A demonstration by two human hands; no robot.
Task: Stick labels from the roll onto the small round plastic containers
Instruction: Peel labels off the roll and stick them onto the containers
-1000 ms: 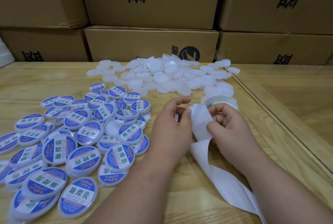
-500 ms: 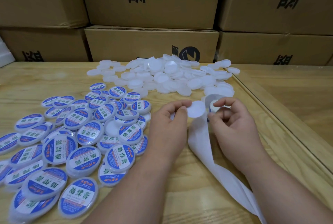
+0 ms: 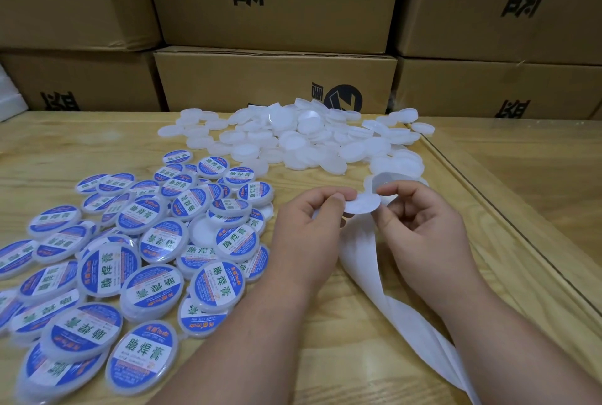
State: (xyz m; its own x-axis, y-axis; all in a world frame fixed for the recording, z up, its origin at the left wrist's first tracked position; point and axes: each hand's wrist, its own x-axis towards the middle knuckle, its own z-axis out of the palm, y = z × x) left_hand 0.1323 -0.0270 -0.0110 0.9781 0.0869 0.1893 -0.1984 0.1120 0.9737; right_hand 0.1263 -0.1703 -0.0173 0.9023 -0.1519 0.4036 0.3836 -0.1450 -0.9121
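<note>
1. The round label (image 3: 362, 204) hangs in the air, nipped at its left edge by the left hand (image 3: 306, 228). It shows its white back, so I cannot tell which face is sticky. It could curl and stick to a fingertip or to the backing strip (image 3: 384, 290) just below it.
2. A label set off-centre on a lid would probably wrinkle if lifted again.
3. Left hand: thumb and forefinger pinch the label, the other fingers (image 3: 321, 199) curled, wrist low over the bench (image 3: 325, 339).
4. Right hand (image 3: 420, 225): fingers curled round the backing strip at its top, near the label roll (image 3: 387, 181); the strip trails toward the camera.
5. Unlabelled containers (image 3: 293, 140) lie heaped beyond the hands; labelled containers (image 3: 153, 248) spread out on the left.
</note>
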